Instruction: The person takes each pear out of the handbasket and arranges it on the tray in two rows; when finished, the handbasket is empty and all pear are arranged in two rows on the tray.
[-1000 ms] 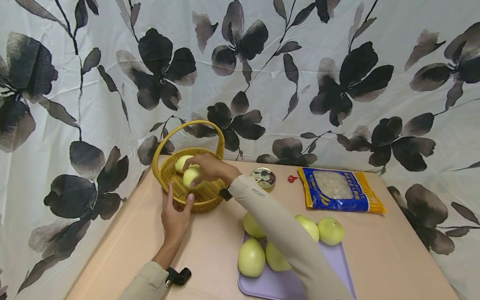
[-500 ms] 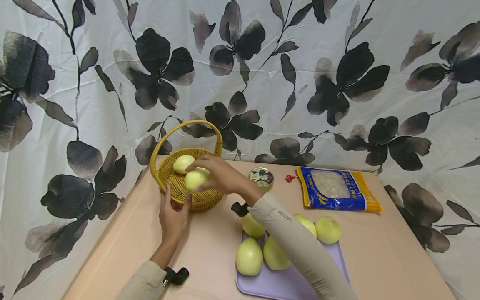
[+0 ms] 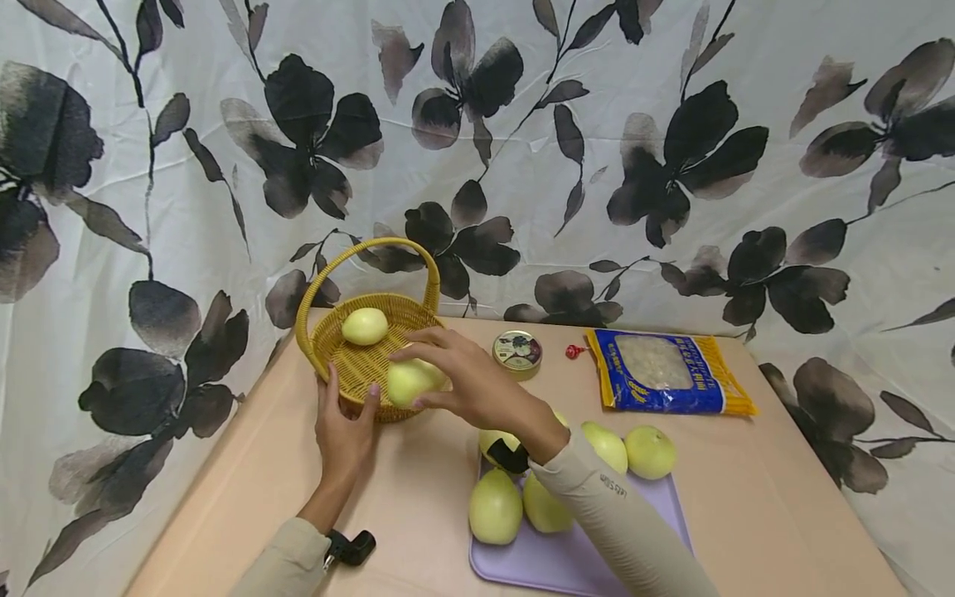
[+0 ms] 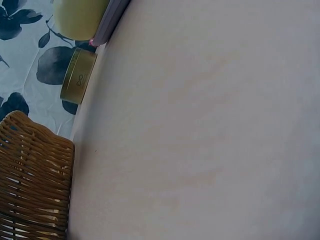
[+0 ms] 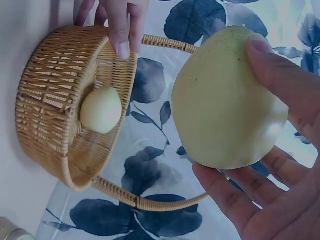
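My right hand (image 3: 485,385) holds a pale yellow-green pear (image 3: 412,383) at the right side of the yellow wicker basket (image 3: 354,365). In the right wrist view, the thumb and fingers grip this pear (image 5: 227,100) at its sides, apart from the basket. My left hand (image 3: 345,435) grips the basket's near left rim, its thumb over the edge; some fingers are hidden behind the wall. Another pear (image 3: 365,327) lies inside the basket. The left wrist view shows only the basket's outer wall (image 4: 35,180), with no hand.
Several more pears (image 3: 496,507) sit on a lilac tray (image 3: 537,574), partly behind the right sleeve. At the back stand a round tin (image 3: 517,352), a small red-wrapped thing (image 3: 574,351) and a blue-and-yellow packet (image 3: 660,373). A floral cloth (image 3: 477,166) hangs behind the table.
My right hand has moved right and toward me with its pear, from inside the basket to its right rim. The left hand keeps its grip; the other pear stays in the basket.
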